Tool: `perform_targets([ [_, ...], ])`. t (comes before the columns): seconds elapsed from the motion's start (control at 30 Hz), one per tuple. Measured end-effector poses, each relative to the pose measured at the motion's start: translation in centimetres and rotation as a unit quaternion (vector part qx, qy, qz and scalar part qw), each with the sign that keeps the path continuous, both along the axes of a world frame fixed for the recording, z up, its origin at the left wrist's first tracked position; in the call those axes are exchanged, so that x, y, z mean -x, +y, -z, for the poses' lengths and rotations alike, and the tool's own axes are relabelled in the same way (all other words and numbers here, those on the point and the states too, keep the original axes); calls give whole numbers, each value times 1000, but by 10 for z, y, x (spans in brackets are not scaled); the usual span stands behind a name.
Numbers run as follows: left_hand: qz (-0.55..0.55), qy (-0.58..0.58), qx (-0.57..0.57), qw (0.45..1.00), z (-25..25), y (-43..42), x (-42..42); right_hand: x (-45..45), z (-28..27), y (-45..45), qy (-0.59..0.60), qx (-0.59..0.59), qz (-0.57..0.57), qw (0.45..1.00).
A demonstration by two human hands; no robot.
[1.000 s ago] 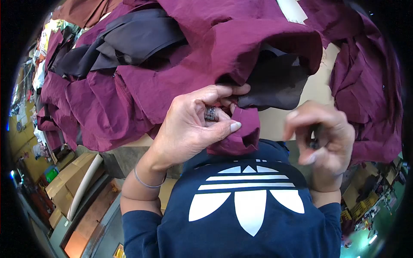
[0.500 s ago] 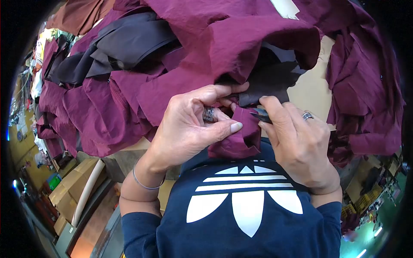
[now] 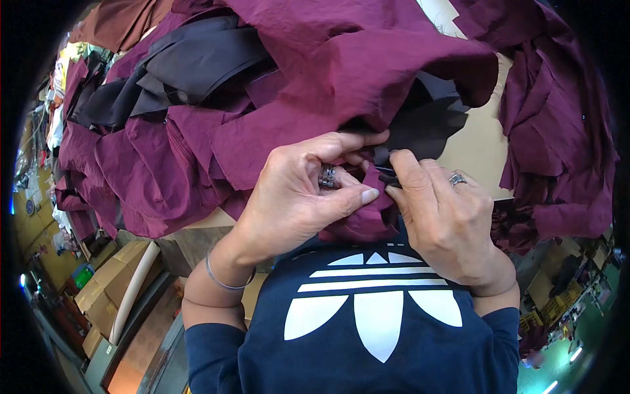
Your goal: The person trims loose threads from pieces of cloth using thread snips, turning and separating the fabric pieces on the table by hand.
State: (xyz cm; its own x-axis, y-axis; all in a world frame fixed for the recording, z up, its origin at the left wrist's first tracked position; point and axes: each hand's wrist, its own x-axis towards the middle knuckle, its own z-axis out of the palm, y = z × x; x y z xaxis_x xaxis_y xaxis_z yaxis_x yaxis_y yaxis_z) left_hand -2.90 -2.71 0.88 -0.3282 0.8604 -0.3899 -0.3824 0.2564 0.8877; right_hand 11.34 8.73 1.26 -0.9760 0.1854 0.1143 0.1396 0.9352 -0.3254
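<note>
In the head view my left hand [image 3: 298,190] is closed, thumb and fingers pinching a gathered part of the maroon cloth [image 3: 364,223] in front of my chest. My right hand [image 3: 446,213] is closed around small dark thread snips [image 3: 388,176]. Their tips meet the cloth just beside my left thumb, and most of the tool is hidden inside my fingers. Beyond both hands, the same maroon fabric spreads over the work surface, with a dark lining piece [image 3: 423,134] showing under its raised fold.
Dark folded cloth [image 3: 203,59] lies on the maroon heap at the left. More maroon fabric [image 3: 554,125] hangs at the right, beside the beige tabletop [image 3: 476,141]. Cardboard boxes [image 3: 115,282] and a pale tube [image 3: 134,292] stand below the table at the left.
Both hands have drawn closer together, the left shifting slightly right. The snips' tips have moved in against the cloth, and the raised maroon fold has shifted right.
</note>
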Motion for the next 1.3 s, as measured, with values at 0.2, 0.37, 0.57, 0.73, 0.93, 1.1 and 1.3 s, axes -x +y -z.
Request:
perform_targets([
  [0.2,4,14,-5,1000,2,-1,-2,0,2,-2,2,-12,-1,1000],
  [0.37,6,12,-4,1000,3,-1,-3,-1,4,-4,3,-25,2,1000],
  [0.57,1,44,-8,999,4,-2,-5,1,6,-5,23,-42,3,999],
  [0.73,4,32,-5,999,2,-2,-5,1,10,-4,36,-64,-7,997],
  [0.93,14,23,-14,1000,5,-3,-4,0,9,4,-6,98,9,995],
  [1.1,47,146,-82,985,16,5,-7,6,25,5,182,405,84,892],
  [1.3,3,394,-106,913,-3,8,23,-15,34,21,144,390,202,887],
])
